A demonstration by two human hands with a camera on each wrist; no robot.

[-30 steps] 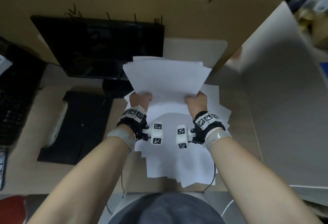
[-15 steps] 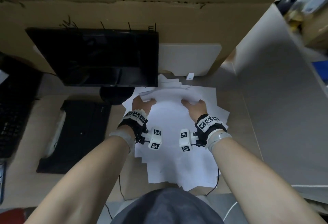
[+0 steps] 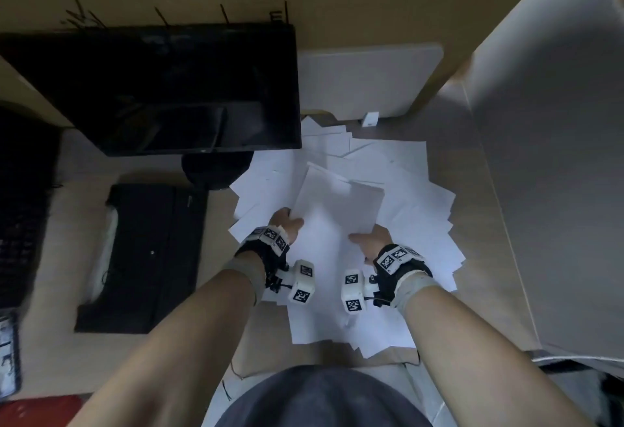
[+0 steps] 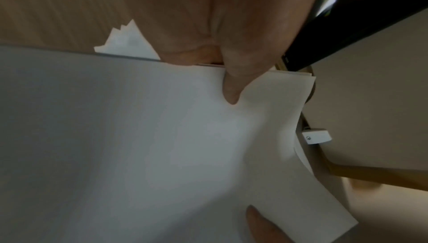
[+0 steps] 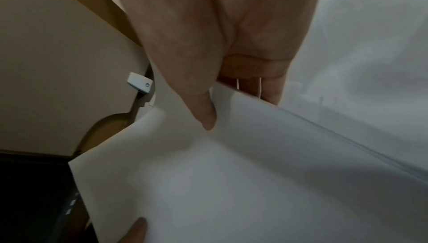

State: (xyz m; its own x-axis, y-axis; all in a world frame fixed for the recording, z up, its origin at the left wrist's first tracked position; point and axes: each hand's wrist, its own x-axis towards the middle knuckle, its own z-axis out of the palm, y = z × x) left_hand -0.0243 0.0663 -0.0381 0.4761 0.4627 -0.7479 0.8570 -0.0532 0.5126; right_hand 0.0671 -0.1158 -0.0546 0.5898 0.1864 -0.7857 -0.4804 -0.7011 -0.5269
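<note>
One desk [image 3: 77, 173] carried it all: a dark monitor [image 3: 162, 88] stood toward its back left, and a wide spread of loose sheets [image 3: 422, 224] lay fanned over its middle, running from near the back edge down to the front edge by the person's body. Above that spread the bundle [image 3: 337, 203] of white paper was held low and tilted, its far end pointing toward the back edge, just right of the monitor's foot. A second before, the same bundle had stood raised and splayed like a fan; half a second before, it was bowed down onto the pile. Now its edges looked far closer to square, so the jogging seemed to be working, though one corner still stuck out at the top. The left hand [image 3: 285, 224] pinched the near left edge, thumb [image 4: 231, 89] on top and fingers beneath; the right hand [image 3: 371, 240] grasped the near right corner likewise, thumb [image 5: 203, 111] pressed on the top sheet. Most of the paper remained ungathered. A small white bracket [image 3: 369, 119] sat at the back edge.
</note>
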